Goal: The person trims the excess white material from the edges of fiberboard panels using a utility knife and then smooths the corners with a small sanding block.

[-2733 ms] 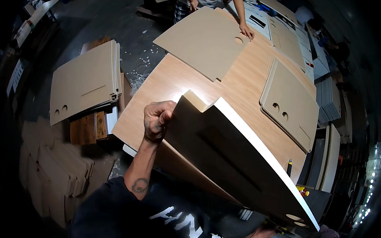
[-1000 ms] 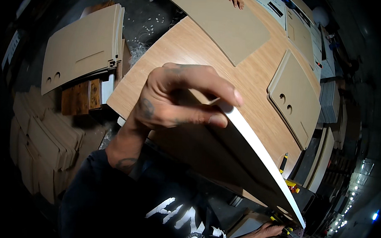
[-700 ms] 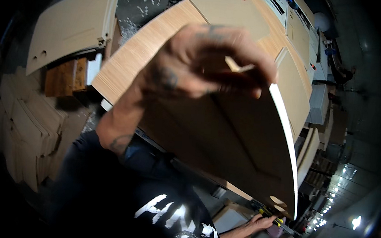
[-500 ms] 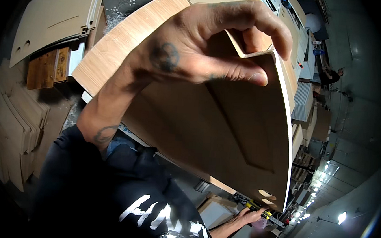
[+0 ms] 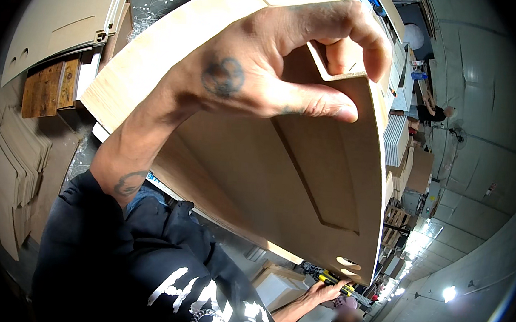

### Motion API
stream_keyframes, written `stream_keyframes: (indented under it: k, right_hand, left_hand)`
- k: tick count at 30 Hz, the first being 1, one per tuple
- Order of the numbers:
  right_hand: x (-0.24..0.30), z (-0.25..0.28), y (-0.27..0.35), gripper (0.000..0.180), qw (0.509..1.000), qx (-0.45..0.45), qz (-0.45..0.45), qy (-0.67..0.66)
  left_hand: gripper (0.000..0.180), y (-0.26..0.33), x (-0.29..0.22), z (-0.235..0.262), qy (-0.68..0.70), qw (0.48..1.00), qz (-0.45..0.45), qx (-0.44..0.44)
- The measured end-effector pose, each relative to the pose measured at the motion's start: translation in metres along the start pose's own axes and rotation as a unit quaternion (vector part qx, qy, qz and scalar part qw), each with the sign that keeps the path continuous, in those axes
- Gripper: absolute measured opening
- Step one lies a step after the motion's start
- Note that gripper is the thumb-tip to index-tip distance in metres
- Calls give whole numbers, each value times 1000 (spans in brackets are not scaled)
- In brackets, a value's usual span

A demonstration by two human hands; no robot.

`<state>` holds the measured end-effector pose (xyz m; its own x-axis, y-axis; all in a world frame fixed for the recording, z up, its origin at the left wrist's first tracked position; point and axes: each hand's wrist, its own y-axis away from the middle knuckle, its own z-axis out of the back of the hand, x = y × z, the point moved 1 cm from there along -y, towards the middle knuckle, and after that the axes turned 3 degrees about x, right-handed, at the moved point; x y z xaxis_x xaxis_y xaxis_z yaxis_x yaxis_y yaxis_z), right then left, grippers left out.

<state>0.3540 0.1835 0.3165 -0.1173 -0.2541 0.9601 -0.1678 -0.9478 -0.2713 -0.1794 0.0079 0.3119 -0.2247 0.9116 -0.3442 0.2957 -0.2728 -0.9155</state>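
Observation:
A large thin brown board [image 5: 258, 161] stands tilted before me, with a shallow recessed outline on its face and two rounded cut-outs at its lower end. My left hand [image 5: 301, 62] is closed on its upper end beside a notch, the thumb on the near face and fingers curled over the edge. At the board's opposite end, close to the cut-outs, my right hand [image 5: 323, 291] grips a yellow-and-black tool [image 5: 336, 284]. That tool's exact kind is too small to make out. Under the board lies a pale wood-grain panel [image 5: 158, 52].
Cut boards [image 5: 70, 22] lie at upper left above a brown wooden block [image 5: 47, 89]. Several curved panels [image 5: 9, 173] are stacked at far left. White sheets [image 5: 395, 140] are piled beyond the board's right edge. Another person [image 5: 434, 110] is in the background.
The whole view has shifted slightly, so the board and both hands appear a little further left. My left hand keeps the same hold, and my right hand stays by the board's lower end.

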Motion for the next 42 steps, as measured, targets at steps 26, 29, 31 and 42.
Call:
stream_keyframes:
  k: [26, 29, 31, 42]
  right_hand:
    - [-10, 11, -10, 58, 1000, 5, 0, 0]
    - [-11, 6, -6, 58, 1000, 17, -2, 0]
    - [-11, 16, -11, 58, 1000, 20, 1, -5]
    - [-7, 7, 4, 53, 1000, 7, 2, -14]
  left_hand:
    - [40, -15, -21, 5, -173, 981, 87, 9]
    - [39, -12, -22, 8, -157, 983, 89, 7]
    - [39, -14, -18, 6, -138, 987, 84, 4]
    - [45, -18, -20, 9, -121, 991, 17, 63]
